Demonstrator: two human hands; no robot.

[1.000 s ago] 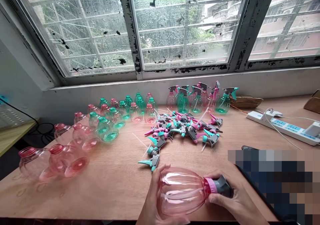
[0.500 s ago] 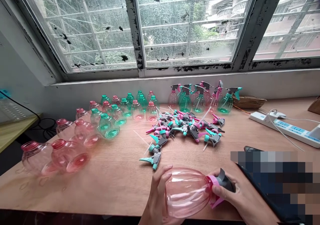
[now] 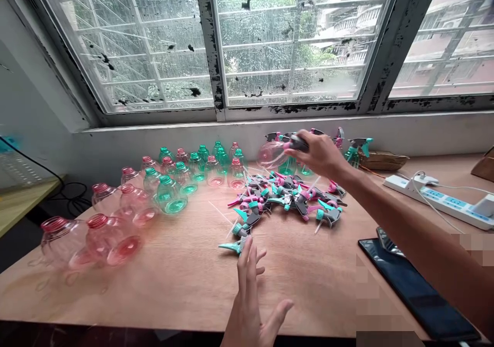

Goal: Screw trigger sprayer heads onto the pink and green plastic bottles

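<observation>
My right hand [image 3: 314, 150] grips a pink spray bottle [image 3: 270, 154] by its dark grey trigger head. The bottle is tilted on its side, its base toward the left, above the far edge of the sprayer pile. Behind it stands a row of finished spray bottles [image 3: 352, 154], partly hidden by my hand and arm. My left hand [image 3: 254, 295] is raised over the front of the table, fingers apart and holding nothing. Just beyond its fingertips lies a teal and grey trigger sprayer [image 3: 231, 247]. A heap of pink, teal and grey trigger sprayers [image 3: 287, 195] covers the middle of the table.
Open pink bottles [image 3: 111, 239] and green bottles [image 3: 172, 195] stand in rows on the left. To the right lie a white power strip [image 3: 440, 198] with cables, a dark tablet [image 3: 417, 290] and a phone [image 3: 388, 241]. A brown package [image 3: 384, 161] rests by the wall.
My right hand has carried the pink spray bottle from the front of the table to the back, by the row. My left hand has let go of the bottle and opened.
</observation>
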